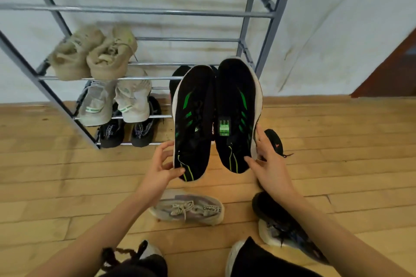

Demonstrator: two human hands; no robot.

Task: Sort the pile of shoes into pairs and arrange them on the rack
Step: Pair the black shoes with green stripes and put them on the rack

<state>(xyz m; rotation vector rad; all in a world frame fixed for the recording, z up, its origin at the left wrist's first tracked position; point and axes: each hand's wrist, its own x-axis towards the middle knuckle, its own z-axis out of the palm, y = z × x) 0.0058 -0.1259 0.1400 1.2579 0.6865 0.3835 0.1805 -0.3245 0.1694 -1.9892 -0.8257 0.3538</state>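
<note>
Black shoe [176, 81] half behind pair [193, 119]

Rack [266, 15] holds paired shoes [94, 56]; floor [337, 130] holds loose shoes [186, 208].

We see a shoe rack [157, 10] of smooth grey metal tubing with a soft gloss, upper left of the frame. The floor [337, 123] is pale wood planking with a satin finish. At centre, the left black sneaker [193, 119] and the right black sneaker [236, 108] show matt knit cloth with white foam edges. The 2 beige sneakers [90, 54] look like rough cloth.
</note>
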